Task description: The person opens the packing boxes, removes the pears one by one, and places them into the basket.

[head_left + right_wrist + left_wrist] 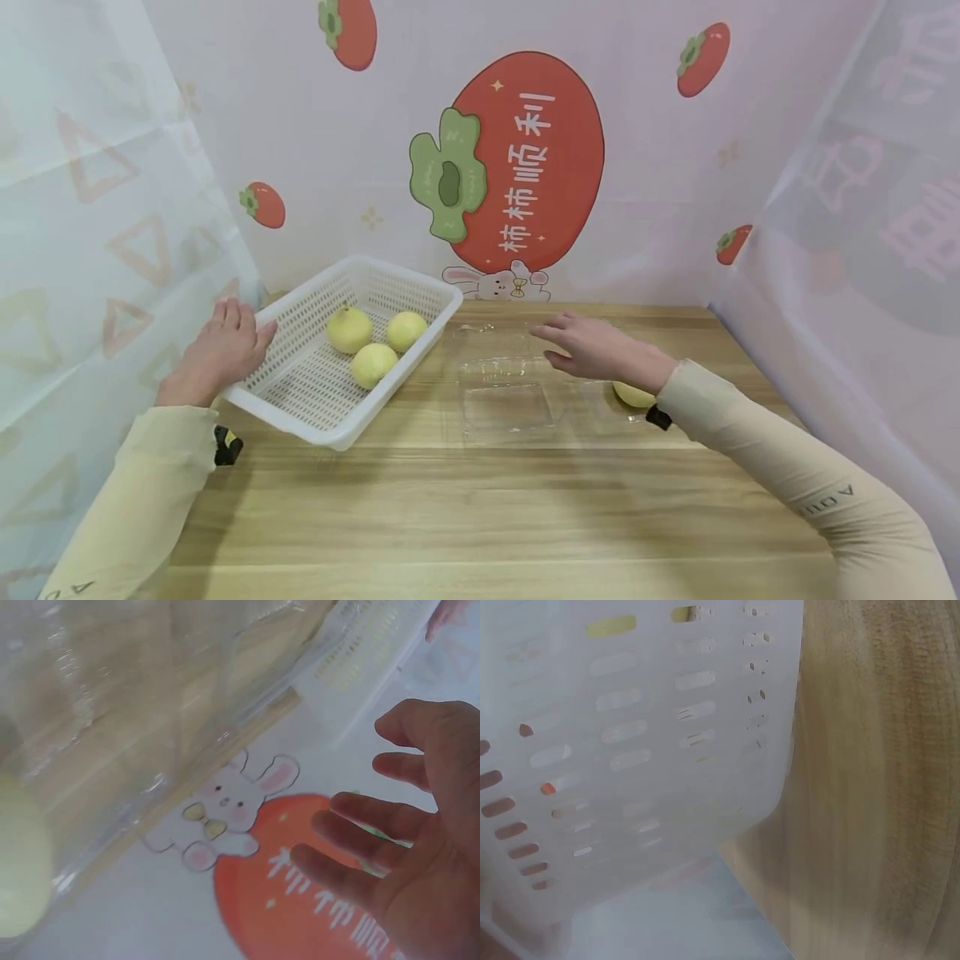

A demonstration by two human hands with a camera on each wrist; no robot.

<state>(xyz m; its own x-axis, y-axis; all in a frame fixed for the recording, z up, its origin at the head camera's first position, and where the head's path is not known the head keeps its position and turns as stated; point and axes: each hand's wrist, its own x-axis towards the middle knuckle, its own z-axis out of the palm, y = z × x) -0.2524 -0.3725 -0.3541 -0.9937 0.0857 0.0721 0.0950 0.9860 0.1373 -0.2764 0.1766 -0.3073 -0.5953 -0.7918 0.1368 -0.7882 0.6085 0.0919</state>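
A white slotted plastic basket point(300, 425) stands on the left, holding several round yellow fruits point(349, 330), one with a short stem. My left hand point(225, 343) is at its left rim, fingers extended and thumb by the edge. In the left wrist view the basket's slotted wall point(652, 780) fills most of the picture. My right hand point(592, 342) hovers over the clear plastic tray point(506, 408), fingers spread and holding nothing. Partly hidden under the right forearm lies another yellow fruit point(632, 395), in the clear plastic; it shows at the left edge of the right wrist view.
A wooden table point(480, 508) carries everything. Behind it rises a sheet point(660, 192) printed with persimmons and a rabbit, and printed side sheets point(862, 217) stand to left and right. Beige sleeves point(780, 458) cover both forearms.
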